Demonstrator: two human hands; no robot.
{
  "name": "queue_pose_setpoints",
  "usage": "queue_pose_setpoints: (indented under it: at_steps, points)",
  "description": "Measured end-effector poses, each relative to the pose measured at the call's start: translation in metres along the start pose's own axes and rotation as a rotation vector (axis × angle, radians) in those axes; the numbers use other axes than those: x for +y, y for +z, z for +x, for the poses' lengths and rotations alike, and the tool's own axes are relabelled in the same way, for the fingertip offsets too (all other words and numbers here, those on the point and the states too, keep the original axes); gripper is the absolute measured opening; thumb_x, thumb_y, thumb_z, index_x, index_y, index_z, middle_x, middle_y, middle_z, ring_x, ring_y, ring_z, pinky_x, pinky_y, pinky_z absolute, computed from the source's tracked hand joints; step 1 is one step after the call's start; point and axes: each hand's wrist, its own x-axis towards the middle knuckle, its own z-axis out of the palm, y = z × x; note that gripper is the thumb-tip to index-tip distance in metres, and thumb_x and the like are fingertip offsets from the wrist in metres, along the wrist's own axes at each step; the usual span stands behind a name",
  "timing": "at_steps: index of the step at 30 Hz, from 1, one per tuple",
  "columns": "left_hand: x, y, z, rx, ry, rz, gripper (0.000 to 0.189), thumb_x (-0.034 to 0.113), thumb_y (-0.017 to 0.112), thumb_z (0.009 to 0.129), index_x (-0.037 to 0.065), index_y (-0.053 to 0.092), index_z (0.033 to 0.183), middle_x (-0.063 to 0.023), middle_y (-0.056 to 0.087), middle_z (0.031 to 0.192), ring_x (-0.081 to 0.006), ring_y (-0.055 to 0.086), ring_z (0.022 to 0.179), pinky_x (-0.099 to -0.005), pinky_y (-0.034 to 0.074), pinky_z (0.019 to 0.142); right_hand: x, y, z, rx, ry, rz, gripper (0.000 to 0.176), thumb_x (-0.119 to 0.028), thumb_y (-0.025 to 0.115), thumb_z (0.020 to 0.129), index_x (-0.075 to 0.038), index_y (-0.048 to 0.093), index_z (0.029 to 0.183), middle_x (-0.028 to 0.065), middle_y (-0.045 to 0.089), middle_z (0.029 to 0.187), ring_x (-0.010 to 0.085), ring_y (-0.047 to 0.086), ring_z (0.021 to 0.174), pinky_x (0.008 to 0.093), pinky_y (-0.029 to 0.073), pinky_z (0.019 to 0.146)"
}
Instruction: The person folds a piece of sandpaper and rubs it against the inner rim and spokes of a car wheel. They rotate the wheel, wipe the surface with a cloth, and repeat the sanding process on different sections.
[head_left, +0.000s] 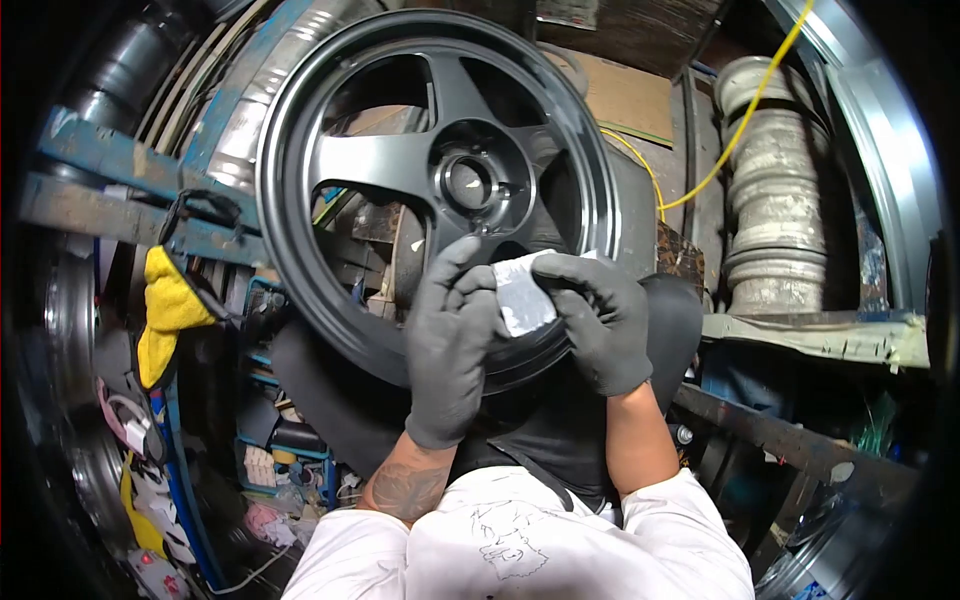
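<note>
A dark grey alloy wheel rim (pixel 374 160) with broad spokes rests tilted in front of me, its lower edge at my lap. Both my hands wear grey gloves and are over the rim's near side. My right hand (pixel 605 320) pinches a small folded whitish-grey sheet (pixel 524 297), perhaps sandpaper or cloth. Curled fingers of my left hand (pixel 446 345) hold the sheet's left edge, while its index finger points up toward the hub (pixel 467 183). The sheet covers part of the rim's near side.
Stacked dusty wheel rims (pixel 776 200) stand on the right, near a yellow cable (pixel 742 128). A blue metal frame (pixel 120 150) runs along the left, with a yellow cloth (pixel 170 310) hanging from it. A blue rack (pixel 290 465) with small items stands at lower left.
</note>
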Motion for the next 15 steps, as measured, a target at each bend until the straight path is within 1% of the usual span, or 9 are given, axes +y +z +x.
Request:
queue_pose_setpoints:
  at_steps: [2, 3, 4, 5, 6, 8, 12, 14, 15]
  points:
    - [0.007, 0.008, 0.001, 0.023, -0.137, -0.283, 0.044, 0.004, 0.058, 0.095, -0.002, 0.046, 0.137, -0.0087, 0.057, 0.118, -0.0101, 0.057, 0.100, -0.0233, 0.048, 0.085, -0.001, 0.000, -0.001, 0.017, -0.008, -0.079, 0.026, -0.004, 0.061, 0.085, -0.003, 0.072, 0.108, 0.0135, 0.072, 0.099, 0.0245, 0.069, 0.091, 0.0322, 0.052, 0.085]
    - [0.004, 0.004, 0.001, 0.022, -0.169, -0.328, 0.046, 0.004, 0.062, 0.093, -0.002, 0.047, 0.136, -0.0075, 0.056, 0.115, -0.0093, 0.056, 0.099, -0.0226, 0.048, 0.085, 0.008, 0.003, -0.002, 0.038, -0.088, -0.147, 0.025, -0.003, 0.061, 0.086, -0.001, 0.071, 0.108, 0.0129, 0.072, 0.100, 0.0241, 0.069, 0.095, 0.0319, 0.052, 0.087]
    - [-0.002, -0.001, -0.001, 0.028, -0.202, -0.373, 0.048, 0.004, 0.065, 0.091, -0.002, 0.048, 0.135, -0.0063, 0.056, 0.113, -0.0085, 0.055, 0.099, -0.0218, 0.047, 0.085, 0.006, 0.006, -0.001, 0.033, -0.041, -0.010, 0.023, -0.002, 0.061, 0.088, 0.001, 0.071, 0.109, 0.0131, 0.072, 0.103, 0.0228, 0.068, 0.097, 0.0321, 0.052, 0.089]
    - [-0.009, 0.002, -0.002, 0.073, -0.128, -0.354, 0.049, 0.003, 0.067, 0.090, -0.001, 0.047, 0.135, -0.0055, 0.056, 0.111, -0.0078, 0.055, 0.097, -0.0213, 0.047, 0.085, 0.005, 0.005, -0.002, 0.023, 0.011, 0.004, 0.022, -0.003, 0.061, 0.089, 0.002, 0.070, 0.109, 0.0139, 0.071, 0.106, 0.0209, 0.067, 0.098, 0.0324, 0.052, 0.088]
    - [-0.011, 0.002, -0.001, 0.093, -0.057, -0.345, 0.051, 0.001, 0.068, 0.089, -0.001, 0.047, 0.135, -0.0048, 0.055, 0.109, -0.0072, 0.054, 0.096, -0.0209, 0.047, 0.085, 0.004, 0.004, 0.000, 0.001, 0.011, 0.024, 0.023, -0.003, 0.062, 0.089, 0.003, 0.070, 0.109, 0.0128, 0.071, 0.108, 0.0195, 0.067, 0.100, 0.0316, 0.051, 0.089]
    - [-0.009, -0.001, -0.003, 0.165, -0.060, -0.253, 0.052, 0.002, 0.070, 0.088, -0.001, 0.047, 0.135, -0.0040, 0.055, 0.107, -0.0069, 0.053, 0.096, -0.0208, 0.047, 0.086, 0.002, 0.004, -0.003, 0.040, 0.162, 0.117, 0.027, -0.004, 0.064, 0.087, 0.004, 0.069, 0.112, 0.0116, 0.070, 0.108, 0.0194, 0.066, 0.102, 0.0313, 0.050, 0.093]
    - [-0.011, 0.001, -0.006, 0.204, 0.047, -0.202, 0.051, 0.001, 0.070, 0.088, -0.001, 0.048, 0.135, -0.0036, 0.053, 0.110, -0.0062, 0.053, 0.095, -0.0209, 0.046, 0.085, -0.006, 0.002, -0.003, -0.044, 0.133, 0.151, 0.038, 0.001, 0.070, 0.080, 0.006, 0.066, 0.118, 0.0128, 0.068, 0.111, 0.0211, 0.064, 0.108, 0.0321, 0.047, 0.098]
    - [-0.020, -0.001, -0.006, 0.230, 0.101, -0.183, 0.056, -0.003, 0.070, 0.086, -0.001, 0.046, 0.137, -0.0050, 0.053, 0.113, -0.0064, 0.053, 0.092, -0.0214, 0.047, 0.084, -0.010, 0.002, -0.004, -0.079, 0.113, 0.138, 0.045, 0.004, 0.074, 0.076, 0.006, 0.065, 0.120, 0.0140, 0.067, 0.113, 0.0220, 0.063, 0.110, 0.0327, 0.047, 0.099]
    - [-0.019, -0.001, -0.006, 0.228, 0.125, -0.184, 0.058, -0.004, 0.070, 0.086, -0.001, 0.045, 0.138, -0.0056, 0.053, 0.114, -0.0065, 0.053, 0.091, -0.0214, 0.047, 0.084, -0.013, 0.003, -0.003, -0.099, 0.117, 0.127, 0.050, 0.008, 0.076, 0.072, 0.007, 0.064, 0.121, 0.0149, 0.066, 0.116, 0.0230, 0.063, 0.112, 0.0333, 0.046, 0.100]
